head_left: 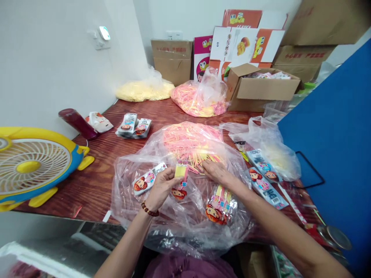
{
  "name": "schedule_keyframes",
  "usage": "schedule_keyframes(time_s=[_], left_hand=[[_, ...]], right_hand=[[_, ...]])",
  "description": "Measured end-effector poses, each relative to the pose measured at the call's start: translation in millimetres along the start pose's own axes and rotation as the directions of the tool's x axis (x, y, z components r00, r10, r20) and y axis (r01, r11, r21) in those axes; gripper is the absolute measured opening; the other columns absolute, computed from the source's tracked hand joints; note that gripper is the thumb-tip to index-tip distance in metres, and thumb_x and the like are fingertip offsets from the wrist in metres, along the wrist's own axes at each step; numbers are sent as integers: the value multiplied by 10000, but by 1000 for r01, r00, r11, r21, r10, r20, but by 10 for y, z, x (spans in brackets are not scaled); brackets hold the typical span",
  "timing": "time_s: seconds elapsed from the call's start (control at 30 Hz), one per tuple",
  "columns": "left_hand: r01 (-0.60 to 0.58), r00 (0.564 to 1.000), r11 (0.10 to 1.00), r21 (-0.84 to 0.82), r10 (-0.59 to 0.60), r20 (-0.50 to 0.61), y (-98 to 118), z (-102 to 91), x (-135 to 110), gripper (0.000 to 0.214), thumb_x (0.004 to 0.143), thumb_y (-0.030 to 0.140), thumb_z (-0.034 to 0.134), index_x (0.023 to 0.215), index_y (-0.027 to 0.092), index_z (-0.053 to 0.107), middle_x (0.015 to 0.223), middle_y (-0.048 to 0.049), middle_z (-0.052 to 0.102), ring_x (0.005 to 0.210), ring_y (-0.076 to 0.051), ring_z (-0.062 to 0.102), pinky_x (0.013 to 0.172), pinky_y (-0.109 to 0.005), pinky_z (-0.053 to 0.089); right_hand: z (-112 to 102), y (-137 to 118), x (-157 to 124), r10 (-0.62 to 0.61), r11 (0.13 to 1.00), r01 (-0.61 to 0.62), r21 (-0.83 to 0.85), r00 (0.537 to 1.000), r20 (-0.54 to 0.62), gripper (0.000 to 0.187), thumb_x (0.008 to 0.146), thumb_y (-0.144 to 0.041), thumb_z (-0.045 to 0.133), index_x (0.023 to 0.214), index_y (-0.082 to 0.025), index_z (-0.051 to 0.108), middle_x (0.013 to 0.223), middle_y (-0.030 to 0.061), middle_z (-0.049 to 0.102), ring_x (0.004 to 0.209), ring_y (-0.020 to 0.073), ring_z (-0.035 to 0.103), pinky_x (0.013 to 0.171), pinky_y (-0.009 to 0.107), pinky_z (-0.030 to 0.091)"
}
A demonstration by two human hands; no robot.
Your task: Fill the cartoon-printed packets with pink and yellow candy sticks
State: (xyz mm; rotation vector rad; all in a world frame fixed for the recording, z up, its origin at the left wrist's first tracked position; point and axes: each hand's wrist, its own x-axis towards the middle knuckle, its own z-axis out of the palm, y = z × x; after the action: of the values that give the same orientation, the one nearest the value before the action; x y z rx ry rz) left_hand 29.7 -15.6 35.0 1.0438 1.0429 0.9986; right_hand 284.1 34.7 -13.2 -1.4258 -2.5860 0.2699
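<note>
My left hand (163,184) pinches a small printed packet (180,181), held upright with yellow sticks showing at its top. My right hand (216,172) lies palm down at the near edge of a heap of pink and yellow sticks (193,137), fingers stretched onto loose sticks; its thumb is hidden. The heap rests in a large clear plastic bag (191,227) spread over the table. On this bag, a flat printed packet (149,179) lies left of my left hand. Filled packets with yellow sticks (222,204) lie below my right forearm.
A yellow and blue fan (31,166) stands at left, near a dark red bottle (78,123). Stacked packets (133,125) lie beyond. Bagged sticks (199,100) and an open carton (263,90) sit at the back. More packets (268,189) lie right, beside a blue panel (333,135).
</note>
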Motion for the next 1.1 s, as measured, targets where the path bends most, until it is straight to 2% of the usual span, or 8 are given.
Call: schedule_keyframes(time_s=[0.1,0.2,0.3,0.4,0.73,0.87,0.93,1.1], left_hand=[[8,1000,1000,10,-8,28,3,-10,-12,306,705,343,798,914,142,699,808,-28,720,618,-118,620,565,-223,517],[5,998,1000,22,-7,70,45,19,-20,285,706,325,797,898,139,699,818,-37,729,654,-127,633,584,-220,513],[-5,993,999,38,1,114,99,72,-36,250,716,296,788,883,132,702,794,-33,723,683,-127,636,611,-214,509],[-14,990,999,34,9,142,129,110,-66,226,721,267,780,883,129,703,790,-27,720,701,-121,636,634,-208,502],[28,983,1000,13,-30,179,134,98,-52,221,723,255,777,892,131,706,799,-25,720,696,-119,627,621,-210,479],[38,979,999,24,-42,198,148,115,-50,228,717,276,793,878,137,710,792,-18,719,686,-111,623,622,-206,470],[51,978,998,36,-57,203,149,122,-58,238,720,291,794,883,137,712,777,-17,717,667,-110,620,613,-207,468],[62,977,998,8,-63,203,122,124,-39,275,697,290,813,912,149,716,793,-11,732,674,-105,626,617,-201,467]], right_hand=[[-257,-203,4,74,936,8,352,973,-218,152,894,-169,492,1005,-191,595,836,29,604,731,152,546,662,271,416],[-628,-467,64,280,667,150,730,857,-432,290,874,-193,544,1161,-235,553,838,-16,545,701,116,523,624,241,422],[-901,-684,165,360,437,310,844,800,-480,268,834,-211,620,1097,-249,580,794,-41,531,666,96,513,599,225,428],[-950,-799,240,356,339,358,870,807,-471,241,817,-202,652,1049,-241,604,773,-47,558,665,86,531,608,218,444],[-818,-811,164,384,319,237,918,853,-354,127,791,-228,670,914,-209,645,769,-30,616,686,94,576,631,228,483],[-849,-764,179,485,358,292,887,753,-444,146,799,-242,662,942,-223,635,735,-37,600,667,99,568,628,239,484],[-855,-756,188,495,363,306,880,736,-461,152,793,-249,672,938,-228,633,739,-37,604,669,101,571,628,239,484],[-806,-788,176,415,346,255,903,822,-391,121,790,-263,685,898,-220,650,742,-37,612,670,101,580,620,232,490]])
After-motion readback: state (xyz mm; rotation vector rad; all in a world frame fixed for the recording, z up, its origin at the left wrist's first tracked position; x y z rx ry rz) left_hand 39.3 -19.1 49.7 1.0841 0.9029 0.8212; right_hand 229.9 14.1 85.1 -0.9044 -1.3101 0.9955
